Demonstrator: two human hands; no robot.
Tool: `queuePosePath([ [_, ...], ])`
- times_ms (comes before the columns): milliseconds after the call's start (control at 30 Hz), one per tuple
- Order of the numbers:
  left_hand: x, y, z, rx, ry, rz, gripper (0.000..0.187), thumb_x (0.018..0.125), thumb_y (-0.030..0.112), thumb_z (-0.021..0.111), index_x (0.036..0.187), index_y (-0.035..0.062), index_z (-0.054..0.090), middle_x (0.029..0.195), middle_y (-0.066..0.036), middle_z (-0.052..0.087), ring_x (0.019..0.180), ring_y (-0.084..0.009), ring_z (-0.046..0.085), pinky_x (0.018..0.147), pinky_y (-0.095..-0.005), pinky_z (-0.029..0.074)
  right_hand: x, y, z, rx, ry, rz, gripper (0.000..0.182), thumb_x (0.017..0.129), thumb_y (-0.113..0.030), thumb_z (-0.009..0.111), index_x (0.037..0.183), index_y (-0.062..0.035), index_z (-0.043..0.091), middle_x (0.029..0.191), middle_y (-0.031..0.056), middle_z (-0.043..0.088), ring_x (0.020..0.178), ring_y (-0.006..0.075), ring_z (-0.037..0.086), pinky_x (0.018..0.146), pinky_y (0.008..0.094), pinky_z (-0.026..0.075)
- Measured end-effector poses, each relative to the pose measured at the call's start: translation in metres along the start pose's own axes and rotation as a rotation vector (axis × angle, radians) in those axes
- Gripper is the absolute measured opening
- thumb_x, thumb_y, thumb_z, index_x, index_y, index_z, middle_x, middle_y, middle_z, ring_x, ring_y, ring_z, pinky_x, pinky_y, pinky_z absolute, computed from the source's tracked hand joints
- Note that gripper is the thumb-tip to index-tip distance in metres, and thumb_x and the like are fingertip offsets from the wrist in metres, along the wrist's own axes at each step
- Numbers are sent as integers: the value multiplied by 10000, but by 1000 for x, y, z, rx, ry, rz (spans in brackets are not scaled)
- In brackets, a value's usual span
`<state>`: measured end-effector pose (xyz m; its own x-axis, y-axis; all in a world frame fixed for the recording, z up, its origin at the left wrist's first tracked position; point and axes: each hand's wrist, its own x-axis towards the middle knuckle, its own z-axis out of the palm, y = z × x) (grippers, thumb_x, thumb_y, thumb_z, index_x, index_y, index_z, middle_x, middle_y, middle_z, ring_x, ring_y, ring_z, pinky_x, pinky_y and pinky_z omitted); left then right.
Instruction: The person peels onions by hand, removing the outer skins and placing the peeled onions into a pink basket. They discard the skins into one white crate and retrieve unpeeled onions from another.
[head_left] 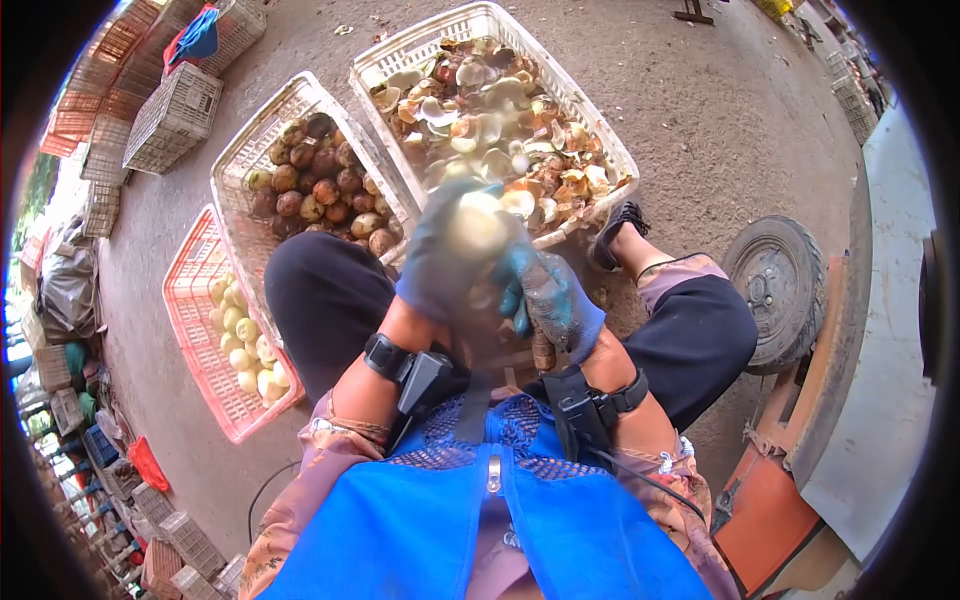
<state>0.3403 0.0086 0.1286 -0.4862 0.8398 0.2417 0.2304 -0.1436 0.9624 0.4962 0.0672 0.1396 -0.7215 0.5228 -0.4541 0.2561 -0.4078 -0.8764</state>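
My left hand point(437, 258), in a blue-grey work glove, is closed round a pale peeled onion point(481, 226) above the near edge of the peel crate. A hazy patch blurs this area. Close beside it, my right hand point(556, 298), in a blue and stained teal glove, is wrapped round a brown-handled tool point(543, 352). The tool's working end is hidden, so its kind does not show. Beyond my hands, a white crate point(592, 118) holds onion skins and cut pieces point(560, 160).
To the left, a white crate point(228, 180) holds unpeeled reddish-brown onions point(325, 190). A pink crate point(190, 375) with peeled onions point(240, 335) sits nearer. A wheel point(775, 290) and a metal panel point(890, 330) stand at my right. Stacked crates point(175, 115) line the far left.
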Motion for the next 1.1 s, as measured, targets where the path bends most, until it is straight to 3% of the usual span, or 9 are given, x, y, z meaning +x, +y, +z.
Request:
queuePosePath([
  [267,8,-21,5,416,156,487,301,746,205,736,1012,72,696,1141,-160,612,1079,-318,597,956,-398,484,-2,7,30,306,106,52,550,1009,-525,473,1054,4,617,728,79,649,430,126,533,402,250,444],
  [500,2,-18,2,12,-107,43,571,737,85,719,1272,-4,540,1192,-146,581,1088,-237,592,936,-322,492,14,17,-6,116,83,-4,531,998,-490,509,1046,30,606,644,73,611,418,120,532,383,256,441],
  [567,3,-44,3,-565,-78,-449,692,715,65,739,1337,-33,450,1191,-141,575,1093,-225,584,939,-307,485,21,32,-18,-378,-24,-362,144,982,-146,533,1042,-29,591,742,16,589,615,121,582,501,248,467],
  [600,0,-40,4,-506,-125,-344,659,715,67,739,1318,-9,484,1226,-149,561,1101,-244,582,952,-319,482,-1,-29,-4,-26,-28,259,136,938,-42,543,1064,-27,593,817,9,562,728,101,579,573,226,473],
  [700,-5,-59,3,-193,-57,-151,625,730,8,714,1315,17,497,1256,-156,548,1113,-238,580,950,-326,489,6,15,6,83,89,-201,490,997,-459,516,1071,14,619,639,68,600,415,117,530,380,248,435],
  [767,-4,-52,6,-220,-24,-123,609,739,-24,698,1314,28,503,1273,-159,540,1123,-233,578,946,-324,496,16,36,-4,-70,22,-273,489,1002,-459,505,1078,12,614,672,78,632,417,122,541,375,250,434],
  [833,-2,-46,7,-249,6,-97,597,748,-56,681,1313,39,510,1291,-162,533,1133,-229,576,943,-322,503,8,17,4,270,-64,-107,605,997,-53,490,1556,-79,260,756,-61,472,618,27,462,493,185,432],
  [1033,-7,-34,5,-208,-48,28,566,768,-68,672,1302,37,516,1289,-156,544,1155,-216,577,933,-301,516,6,9,17,171,45,-34,555,1001,-47,467,1535,-92,321,698,-80,464,547,18,438,452,183,400],
  [1100,-3,-53,9,-828,92,-440,564,778,-38,683,1309,29,505,1282,-149,551,1142,-234,591,940,-322,516,4,6,15,145,30,-58,549,1003,-54,465,1533,-94,326,698,-63,468,558,34,451,464,204,409],
])
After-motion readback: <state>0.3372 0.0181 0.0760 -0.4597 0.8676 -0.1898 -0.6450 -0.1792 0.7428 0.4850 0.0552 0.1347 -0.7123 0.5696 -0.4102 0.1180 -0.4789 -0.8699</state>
